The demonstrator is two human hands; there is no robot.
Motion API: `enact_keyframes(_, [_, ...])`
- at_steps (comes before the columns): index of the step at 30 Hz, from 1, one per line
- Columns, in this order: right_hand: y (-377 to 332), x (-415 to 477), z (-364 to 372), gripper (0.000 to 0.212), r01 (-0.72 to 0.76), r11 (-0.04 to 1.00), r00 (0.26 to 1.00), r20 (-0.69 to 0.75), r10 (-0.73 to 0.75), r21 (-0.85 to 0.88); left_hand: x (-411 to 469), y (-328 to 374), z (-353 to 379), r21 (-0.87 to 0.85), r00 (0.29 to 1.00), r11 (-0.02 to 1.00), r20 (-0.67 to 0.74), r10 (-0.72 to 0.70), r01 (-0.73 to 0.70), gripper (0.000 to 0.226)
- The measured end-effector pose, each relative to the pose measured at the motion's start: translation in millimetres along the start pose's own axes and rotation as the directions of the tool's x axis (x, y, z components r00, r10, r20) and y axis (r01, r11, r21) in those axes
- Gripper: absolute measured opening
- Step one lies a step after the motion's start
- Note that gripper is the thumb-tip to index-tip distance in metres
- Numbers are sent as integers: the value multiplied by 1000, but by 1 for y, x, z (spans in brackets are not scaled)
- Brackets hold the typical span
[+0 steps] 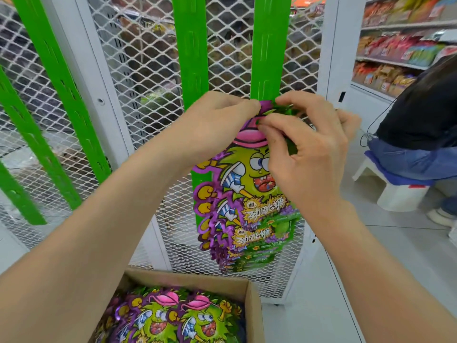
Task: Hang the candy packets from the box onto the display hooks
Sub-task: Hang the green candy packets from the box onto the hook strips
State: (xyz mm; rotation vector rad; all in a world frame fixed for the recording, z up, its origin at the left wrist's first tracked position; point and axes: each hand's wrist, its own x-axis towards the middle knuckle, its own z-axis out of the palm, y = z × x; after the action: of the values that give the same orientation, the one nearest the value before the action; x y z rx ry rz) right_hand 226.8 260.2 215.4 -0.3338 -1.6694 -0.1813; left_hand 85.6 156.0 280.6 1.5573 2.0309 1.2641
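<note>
1. On the right-hand green strip (265, 58), where it passes behind my hands, both grips meet on the held packet (249, 174). My left grip (222, 122) pinches the purple top edge from the left, thumb and fingertips pressed together. My right grip (306, 154) pinches the same header from the right, its fingers curled over the area of the hang hole.
2. The held packet drops straight down from the two grips, with its long axis vertical and its printed face toward me.
3. The deciding relation is between hole and hook. My fingers hide the hook, so I cannot tell whether the hole is already over it. I judge the header must travel away from me, into the strip, with little sideways shift. The right grip lies nearer the hole and would guide, while the left steadies.
4. Beneath the held packet, hung packets (259, 246) overlap in a descending fan against the white mesh panel (148, 70).
5. Nearest me, the cardboard box (197, 278) holds boxed packets (173, 315) lying flat, face up, below my forearms.
6. At far right, a seated person (420, 115) on a white stool (395, 194) is well apart from the work.
</note>
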Motion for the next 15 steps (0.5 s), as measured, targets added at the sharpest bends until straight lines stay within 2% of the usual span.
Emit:
enact_keyframes(3, [-3,2,-2,12,8,1000,1000,-30,-9,-19,-5,0,2,42,997,997,-38,62,-61,49])
enact_keyframes(8, [-8,0,-2,15,42,999,998,-43,-43,-17,-9,-3,-1,53,994,995,-63,85,-81,51])
enact_keyframes(12, [-10,-8,-2,13,63,998,998,-8,-64,-25,-9,-13,-3,38,998,998,-10,59,-59,42])
enact_keyframes(15, [-14,-12,-1,12,51,998,999,4,-51,-29,-11,-17,-5,-10,998,999,39,49,-49,44])
